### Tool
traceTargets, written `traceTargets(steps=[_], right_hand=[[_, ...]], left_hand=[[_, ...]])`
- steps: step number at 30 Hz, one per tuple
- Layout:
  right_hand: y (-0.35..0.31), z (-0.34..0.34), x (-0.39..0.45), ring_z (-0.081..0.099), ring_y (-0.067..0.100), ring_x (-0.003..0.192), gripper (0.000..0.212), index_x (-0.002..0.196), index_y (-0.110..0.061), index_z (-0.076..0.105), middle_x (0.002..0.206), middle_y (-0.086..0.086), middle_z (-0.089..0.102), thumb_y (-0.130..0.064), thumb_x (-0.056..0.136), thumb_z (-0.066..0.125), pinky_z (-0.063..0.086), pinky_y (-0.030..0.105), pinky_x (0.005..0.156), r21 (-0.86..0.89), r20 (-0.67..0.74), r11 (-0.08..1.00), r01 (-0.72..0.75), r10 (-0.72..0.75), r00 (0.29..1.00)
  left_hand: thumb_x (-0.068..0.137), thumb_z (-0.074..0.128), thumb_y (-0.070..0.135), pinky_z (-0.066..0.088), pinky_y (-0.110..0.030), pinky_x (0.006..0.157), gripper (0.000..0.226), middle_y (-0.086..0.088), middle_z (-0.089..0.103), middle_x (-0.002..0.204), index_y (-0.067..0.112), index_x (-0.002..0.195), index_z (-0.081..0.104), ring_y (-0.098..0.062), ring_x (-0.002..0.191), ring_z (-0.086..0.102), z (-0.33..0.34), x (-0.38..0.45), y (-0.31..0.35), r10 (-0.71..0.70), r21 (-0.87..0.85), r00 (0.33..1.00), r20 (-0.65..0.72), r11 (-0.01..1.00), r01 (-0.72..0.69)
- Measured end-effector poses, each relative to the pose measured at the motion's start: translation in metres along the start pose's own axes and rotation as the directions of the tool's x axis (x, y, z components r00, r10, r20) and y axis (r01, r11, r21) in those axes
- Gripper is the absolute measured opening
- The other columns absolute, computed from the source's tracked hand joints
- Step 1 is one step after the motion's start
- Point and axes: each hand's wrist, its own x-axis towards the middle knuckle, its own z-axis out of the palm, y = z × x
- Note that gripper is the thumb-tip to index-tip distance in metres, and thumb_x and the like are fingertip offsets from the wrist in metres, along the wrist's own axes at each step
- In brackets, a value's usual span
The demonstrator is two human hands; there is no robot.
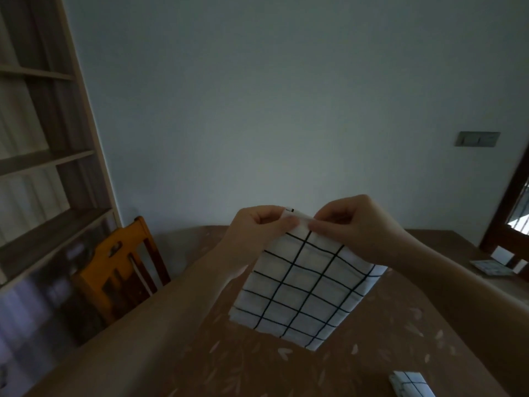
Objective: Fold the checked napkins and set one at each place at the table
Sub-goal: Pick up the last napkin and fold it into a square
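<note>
A white napkin with a black grid [303, 287] hangs in the air above the brown table [372, 353]. My left hand [257, 227] and my right hand [355, 224] pinch its top edge close together, thumbs facing each other. The cloth drops as a long doubled strip toward me, its lower end just above the tabletop. A second checked napkin [410, 385], folded small, lies on the table at the bottom right, partly cut off by the frame. Another folded napkin [491, 267] rests at the far right edge of the table.
An orange wooden chair [120, 270] stands at the table's left side. Wooden shelves [43, 156] fill the left wall. A dark chair back [515, 250] shows at the far right below a window. A plain wall with a switch plate [477, 138] lies ahead.
</note>
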Motion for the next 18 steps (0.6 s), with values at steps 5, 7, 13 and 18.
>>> traceTargets(steps=[5,7,13,18], right_hand=[[0.005,-0.008,-0.005,0.065,0.003,0.059,0.015,0.075,-0.026,0.077,0.066,-0.013,0.071,-0.039,0.082,0.071,0.053,0.019,0.061,-0.113,0.045,0.994,-0.005,0.010,0.999],[0.012,-0.018,-0.012,0.056,0.001,0.050,0.020,0.072,-0.023,0.076,0.059,-0.012,0.067,-0.039,0.083,0.070,0.044,0.013,0.053,-0.180,0.116,0.983,-0.021,0.042,0.992],[0.029,-0.034,-0.023,0.061,0.002,0.054,0.019,0.070,-0.029,0.073,0.064,-0.009,0.072,-0.022,0.087,0.069,0.045,0.011,0.056,-0.033,-0.004,0.994,-0.105,0.105,0.995],[0.027,-0.040,-0.023,0.062,-0.002,0.055,0.018,0.072,-0.030,0.073,0.063,-0.014,0.071,-0.021,0.087,0.069,0.045,0.009,0.057,-0.070,-0.007,0.995,-0.069,0.068,0.998]], left_hand=[[0.083,0.073,0.017,0.059,-0.035,0.073,0.009,-0.008,0.075,0.079,0.014,0.076,0.079,-0.021,0.074,0.070,-0.002,0.002,0.003,-0.016,0.020,0.995,-0.094,1.000,0.018],[0.083,0.074,0.018,0.056,-0.031,0.077,0.012,0.000,0.075,0.076,0.018,0.072,0.078,-0.014,0.076,0.069,-0.009,0.004,0.001,0.012,0.037,0.983,-0.182,0.999,-0.006],[0.088,0.069,0.018,0.048,-0.024,0.066,0.022,-0.005,0.064,0.071,-0.002,0.080,0.070,-0.012,0.066,0.060,-0.025,0.009,-0.009,0.033,0.065,0.977,-0.209,0.998,-0.020],[0.075,0.073,0.035,0.053,-0.040,0.082,0.023,-0.013,0.074,0.086,0.013,0.080,0.078,-0.024,0.082,0.068,-0.030,0.011,-0.004,0.007,0.130,0.999,-0.039,0.992,-0.002]])
